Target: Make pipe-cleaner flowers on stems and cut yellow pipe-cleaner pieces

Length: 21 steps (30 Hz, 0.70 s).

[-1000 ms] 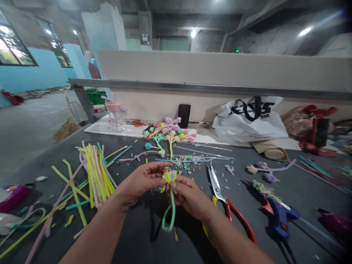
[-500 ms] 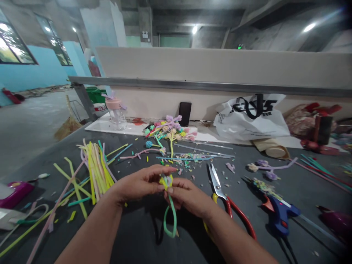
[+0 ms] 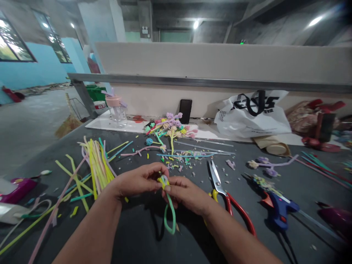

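A small yellow and lilac pipe-cleaner flower (image 3: pixel 164 180) is held between both hands above the dark table. My left hand (image 3: pixel 144 178) pinches its left side, with the index finger curled over the top. My right hand (image 3: pixel 185 191) grips its lower right with thumb and fingers. From beneath the flower a green pipe cleaner (image 3: pixel 173 220) hangs down in a loop. Scissors (image 3: pixel 217 181) with red and yellow handles lie just right of my right hand, partly under the forearm. A bundle of yellow and pink pipe cleaners (image 3: pixel 99 168) rests left of my left hand.
A blue glue gun (image 3: pixel 281 212) lies at the right, its tip covered in scraps. Finished pipe-cleaner flowers (image 3: pixel 173 126) are heaped at the back, near a phone (image 3: pixel 185 111). Behind stand a clear bottle (image 3: pixel 117 115) and a white bag (image 3: pixel 247 123). Cut bits (image 3: pixel 187 160) litter the middle.
My left index finger has bent from stretched out to curled down onto the flower. The flower has tilted slightly and shifted a little left; the green loop still hangs below.
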Available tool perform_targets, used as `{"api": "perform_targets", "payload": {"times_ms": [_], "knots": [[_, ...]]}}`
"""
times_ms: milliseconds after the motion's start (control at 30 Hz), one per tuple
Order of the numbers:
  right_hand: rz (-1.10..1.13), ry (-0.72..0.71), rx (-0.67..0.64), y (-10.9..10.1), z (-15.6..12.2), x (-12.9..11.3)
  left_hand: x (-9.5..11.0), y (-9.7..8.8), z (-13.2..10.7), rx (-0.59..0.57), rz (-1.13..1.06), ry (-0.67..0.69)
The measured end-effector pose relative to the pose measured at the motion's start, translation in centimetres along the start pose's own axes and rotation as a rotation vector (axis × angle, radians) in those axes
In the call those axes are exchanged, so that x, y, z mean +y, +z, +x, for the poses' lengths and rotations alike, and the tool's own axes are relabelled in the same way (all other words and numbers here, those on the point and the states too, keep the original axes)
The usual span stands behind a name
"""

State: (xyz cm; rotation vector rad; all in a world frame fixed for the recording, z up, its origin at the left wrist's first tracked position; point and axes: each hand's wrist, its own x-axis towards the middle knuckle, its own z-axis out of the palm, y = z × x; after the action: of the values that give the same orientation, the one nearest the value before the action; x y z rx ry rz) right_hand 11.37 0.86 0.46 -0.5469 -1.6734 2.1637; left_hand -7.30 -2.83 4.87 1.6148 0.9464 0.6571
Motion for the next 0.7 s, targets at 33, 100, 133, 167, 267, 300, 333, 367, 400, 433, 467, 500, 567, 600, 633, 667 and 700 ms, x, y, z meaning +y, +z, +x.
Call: {"api": "perform_targets", "payload": {"times_ms": [33, 100, 133, 167, 267, 300, 333, 367, 400, 433, 467, 500, 567, 600, 633, 667, 700], "knots": [[0.039, 0.006, -0.002, 0.1, 0.0, -0.1, 0.1, 0.0, 0.0, 0.001, -0.01, 0.0], [0.15, 0.028, -0.009, 0.3, 0.1, -0.3, 0.3, 0.0, -0.1, 0.002, -0.04, 0.0], [0.21, 0.042, -0.018, 0.3, 0.1, -0.4, 0.4, 0.0, -0.1, 0.006, -0.057, -0.001], [0.264, 0.054, -0.029, 0.4, 0.1, -0.6, 0.5, 0.0, -0.1, 0.013, -0.07, -0.002], [0.36, 0.084, -0.07, 0.4, 0.0, -0.8, 0.8, 0.0, -0.2, 0.045, -0.077, -0.003], [0.372, 0.088, -0.071, 0.4, 0.0, -0.9, 0.8, 0.0, -0.2, 0.055, -0.075, -0.002], [0.375, 0.089, -0.067, 0.3, 0.0, -0.9, 0.8, 0.0, -0.2, 0.061, -0.074, 0.0], [0.376, 0.089, -0.065, 0.3, 0.0, -0.8, 0.8, 0.1, -0.2, 0.063, -0.076, 0.001], [0.377, 0.084, -0.064, 0.3, 0.0, -0.8, 0.9, 0.2, -0.2, 0.062, -0.08, 0.002], [0.38, 0.077, -0.064, 0.2, 0.0, -0.7, 0.9, 0.3, -0.2, 0.06, -0.083, 0.002], [0.386, 0.073, -0.066, 0.2, 0.0, -0.6, 1.0, 0.3, -0.1, 0.062, -0.083, 0.001], [0.392, 0.071, -0.067, 0.2, 0.0, -0.6, 1.1, 0.4, -0.1, 0.066, -0.078, -0.003], [0.404, 0.074, -0.06, 0.1, 0.1, -0.5, 1.3, 0.6, 0.0, 0.087, -0.051, -0.002], [0.407, 0.075, -0.057, 0.1, 0.1, -0.5, 1.4, 0.6, 0.0, 0.098, -0.031, 0.0], [0.409, 0.075, -0.056, 0.1, 0.1, -0.5, 1.5, 0.6, 0.0, 0.108, -0.008, 0.003], [0.411, 0.071, -0.051, 0.1, 0.1, -0.5, 1.5, 0.6, 0.0, 0.116, 0.014, 0.007], [0.413, 0.066, -0.041, 0.2, 0.1, -0.4, 1.5, 0.6, 0.0, 0.121, 0.036, 0.006]]}}
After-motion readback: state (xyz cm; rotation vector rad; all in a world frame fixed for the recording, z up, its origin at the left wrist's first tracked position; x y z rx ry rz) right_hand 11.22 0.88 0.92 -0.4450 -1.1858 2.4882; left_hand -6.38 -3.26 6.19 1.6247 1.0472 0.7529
